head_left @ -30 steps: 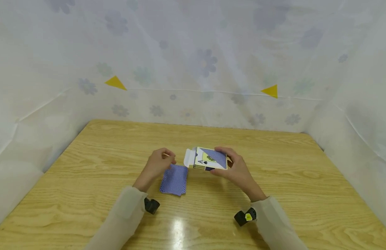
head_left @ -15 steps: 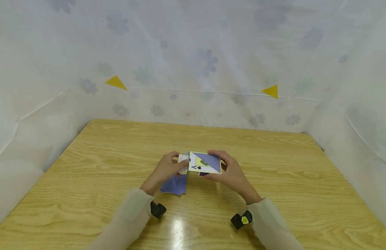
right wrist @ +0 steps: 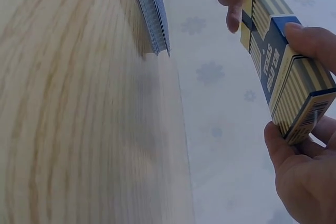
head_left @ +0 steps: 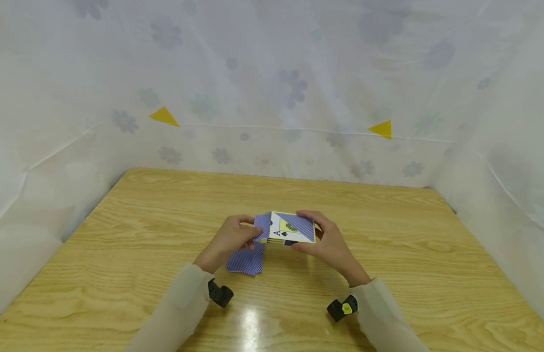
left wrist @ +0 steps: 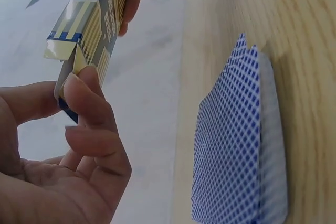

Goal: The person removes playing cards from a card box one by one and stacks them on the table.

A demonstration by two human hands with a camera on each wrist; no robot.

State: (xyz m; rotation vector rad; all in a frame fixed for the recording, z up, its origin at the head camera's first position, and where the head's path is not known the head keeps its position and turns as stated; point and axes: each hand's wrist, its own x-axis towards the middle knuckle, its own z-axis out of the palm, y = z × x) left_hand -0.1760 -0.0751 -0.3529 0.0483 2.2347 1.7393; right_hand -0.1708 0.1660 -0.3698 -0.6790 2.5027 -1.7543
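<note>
My right hand (head_left: 310, 230) grips a playing-card box (head_left: 293, 228) by its right end and holds it just above the table. The box shows an ace of spades and blue pattern on top, with yellow-striped sides (right wrist: 281, 72). My left hand (head_left: 253, 233) pinches the flap at the box's left end between thumb and fingers (left wrist: 84, 85). A blue-backed deck of cards (head_left: 245, 259) lies face down on the wooden table (head_left: 386, 234), under and just in front of the left hand. The deck (left wrist: 239, 145) is slightly fanned at its edge.
White flowered sheeting (head_left: 289, 88) with two yellow triangles walls the table on the back and both sides. Wrist cameras (head_left: 220, 295) sit under both sleeves. Bare wood spreads all round the hands.
My left hand left the deck and moved right to the box's open end. It took hold of the white flap and folded it toward the box. The box sank slightly.
</note>
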